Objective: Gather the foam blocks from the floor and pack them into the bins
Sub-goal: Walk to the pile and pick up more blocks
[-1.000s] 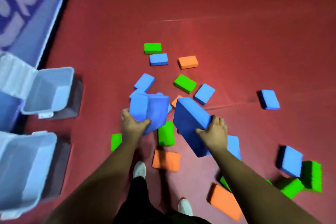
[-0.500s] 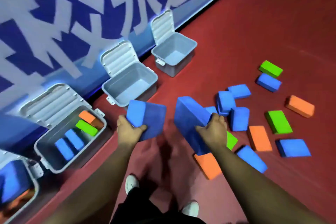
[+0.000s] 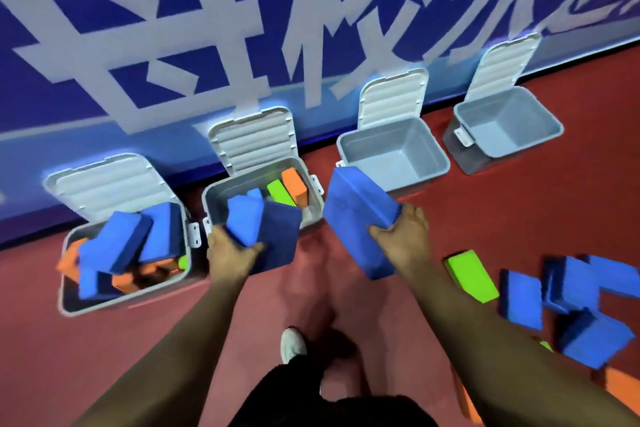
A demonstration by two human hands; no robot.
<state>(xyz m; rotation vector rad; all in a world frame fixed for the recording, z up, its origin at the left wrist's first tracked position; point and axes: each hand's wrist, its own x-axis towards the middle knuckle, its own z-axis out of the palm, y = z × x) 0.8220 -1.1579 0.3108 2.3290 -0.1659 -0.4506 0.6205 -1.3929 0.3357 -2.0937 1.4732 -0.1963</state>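
Note:
My left hand [image 3: 231,253] grips blue foam blocks [image 3: 266,236] over the front rim of the second grey bin [image 3: 207,199], which holds a green, an orange and a blue block. My right hand [image 3: 401,236] grips a large blue foam block [image 3: 356,218], tilted, above the red floor between the second bin and the third bin [image 3: 440,156]. The leftmost bin [image 3: 124,298] is heaped with blue and orange blocks. The third bin and the fourth bin [image 3: 550,125] hold nothing.
All bins stand open along a blue wall banner [image 3: 242,28], lids leaning back. A green block [image 3: 471,276] and several blue blocks [image 3: 581,308] lie on the red floor at right, with an orange one at the lower right edge. My white shoe [image 3: 292,345] stands below.
The view has swung left from the scattered blocks to face the row of bins. Both hands have carried their blue blocks up to the second bin.

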